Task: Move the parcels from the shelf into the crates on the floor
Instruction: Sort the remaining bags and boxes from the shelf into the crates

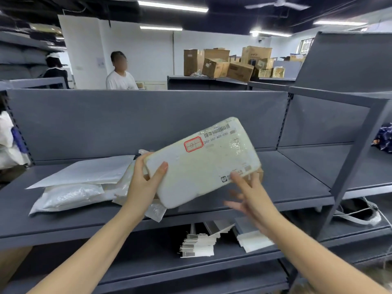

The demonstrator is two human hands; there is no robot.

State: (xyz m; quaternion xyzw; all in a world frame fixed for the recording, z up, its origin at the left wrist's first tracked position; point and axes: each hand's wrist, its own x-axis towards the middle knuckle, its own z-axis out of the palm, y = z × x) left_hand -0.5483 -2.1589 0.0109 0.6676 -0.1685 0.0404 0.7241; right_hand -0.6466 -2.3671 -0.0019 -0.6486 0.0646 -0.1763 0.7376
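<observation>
Gripping parcel (201,162) — left hand (144,183); right hand (252,200) splayed alongside

The parcel (201,166) is looking off-white with a red-outlined sticker (193,145) and black barcode stripes (216,132) on it. Shelf (286,179) is showing up slate blue-grey all over, the mailer bags (84,172) are shining silvery white, and cardboard boxes (216,66) at the back are looking plain brown.
</observation>
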